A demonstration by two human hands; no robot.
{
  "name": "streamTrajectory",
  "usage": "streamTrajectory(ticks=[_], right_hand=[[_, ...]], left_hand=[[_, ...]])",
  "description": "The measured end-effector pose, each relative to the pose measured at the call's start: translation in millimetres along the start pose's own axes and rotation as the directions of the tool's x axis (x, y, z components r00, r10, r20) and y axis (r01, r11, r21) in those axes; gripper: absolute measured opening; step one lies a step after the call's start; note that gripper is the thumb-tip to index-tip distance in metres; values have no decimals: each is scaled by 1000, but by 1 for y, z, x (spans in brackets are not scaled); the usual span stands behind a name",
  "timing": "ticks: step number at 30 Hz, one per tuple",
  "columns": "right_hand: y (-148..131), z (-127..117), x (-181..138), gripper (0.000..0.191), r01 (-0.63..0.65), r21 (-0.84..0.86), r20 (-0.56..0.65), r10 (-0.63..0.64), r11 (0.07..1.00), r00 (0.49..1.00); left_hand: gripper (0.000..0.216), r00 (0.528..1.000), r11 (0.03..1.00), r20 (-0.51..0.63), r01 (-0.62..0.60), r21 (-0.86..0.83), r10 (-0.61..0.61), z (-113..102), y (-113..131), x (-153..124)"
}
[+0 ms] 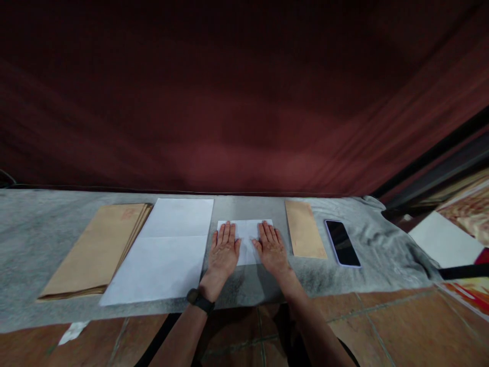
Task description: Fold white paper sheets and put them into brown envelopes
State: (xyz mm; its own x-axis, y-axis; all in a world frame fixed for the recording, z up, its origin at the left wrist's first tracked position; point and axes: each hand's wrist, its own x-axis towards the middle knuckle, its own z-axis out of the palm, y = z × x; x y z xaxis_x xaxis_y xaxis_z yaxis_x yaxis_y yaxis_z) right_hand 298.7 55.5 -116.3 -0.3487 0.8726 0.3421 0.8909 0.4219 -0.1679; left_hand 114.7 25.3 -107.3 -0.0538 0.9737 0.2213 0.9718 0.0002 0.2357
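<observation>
A small folded sheet of white paper (246, 250) lies in front of me on a grey cloth. My left hand (223, 250) rests flat on its left part, fingers stretched forward. On the right part my right hand (271, 248) is pressed down flat too, thumb pointing inward. Between the thumbs a strip of the paper shows, with a faint crease. Left of my hands is a larger stack of white paper (168, 255) with a fold line across it. To the right lies a single brown envelope (305, 229).
A pile of brown envelopes (91, 250) lies at the far left. A phone (343, 243) with a dark screen is on the right. The grey cloth (252, 285) covers the bench. Behind it hangs a dark red curtain (244, 127). A white scrap (74, 332) lies on the tiled floor.
</observation>
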Motion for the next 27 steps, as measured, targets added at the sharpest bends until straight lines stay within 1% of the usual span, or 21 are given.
streamTrajectory(ticks=[2,4,7,9,11,13,15,16,18,19,21,23,24,25,26,27], right_hand=[[6,-3,-4,58,-7,-23,-6,7,1000,1000],[9,-8,-8,57,-27,-32,-20,26,999,999],[5,-16,-14,57,-27,-16,-34,27,1000,999],[-5,-21,-20,58,18,21,-8,-17,1000,1000],[-18,-25,-27,60,88,76,55,-92,993,994],[-31,-28,-34,62,157,129,132,-174,979,976],[-42,-31,-39,66,184,154,185,-211,971,960],[-46,-32,-41,69,184,158,201,-214,970,956],[-52,-33,-42,74,179,161,217,-212,971,953],[-54,-34,-42,76,175,163,217,-208,971,954],[-58,-36,-40,76,147,179,197,-182,973,963],[-57,-39,-35,67,74,246,156,-115,966,981],[-56,-41,-31,61,18,315,132,-62,949,989],[-53,-44,-26,56,-49,408,110,4,912,994],[-49,-48,-21,52,-119,518,94,82,847,992],[-45,-51,-16,49,-189,638,88,173,747,981]], left_hand=[[58,999,1000,-40,25,1,-25,-2,-3,-4],[59,994,997,-76,81,-1,-81,-5,-3,-10],[61,982,984,-77,172,-37,-174,-12,1,-18],[61,974,972,-62,211,-105,-218,-17,2,-21],[58,965,947,-56,241,-214,-258,-24,0,-20],[54,948,895,-38,283,-346,-315,-29,-5,-14],[53,915,796,20,361,-485,-403,-34,-10,-7],[54,893,728,62,402,-556,-446,-36,-12,-4],[61,854,551,167,455,-700,-493,-41,-15,1],[66,842,452,218,463,-763,-494,-45,-15,2],[76,836,273,291,449,-851,-466,-54,-12,5],[77,841,143,309,407,-902,-444,-66,-7,7],[75,847,84,306,377,-922,-435,-72,-4,8],[73,853,18,308,347,-938,-421,-77,-1,9],[69,858,-51,317,325,-944,-404,-80,1,10],[66,858,-113,336,318,-941,-389,-83,3,11]])
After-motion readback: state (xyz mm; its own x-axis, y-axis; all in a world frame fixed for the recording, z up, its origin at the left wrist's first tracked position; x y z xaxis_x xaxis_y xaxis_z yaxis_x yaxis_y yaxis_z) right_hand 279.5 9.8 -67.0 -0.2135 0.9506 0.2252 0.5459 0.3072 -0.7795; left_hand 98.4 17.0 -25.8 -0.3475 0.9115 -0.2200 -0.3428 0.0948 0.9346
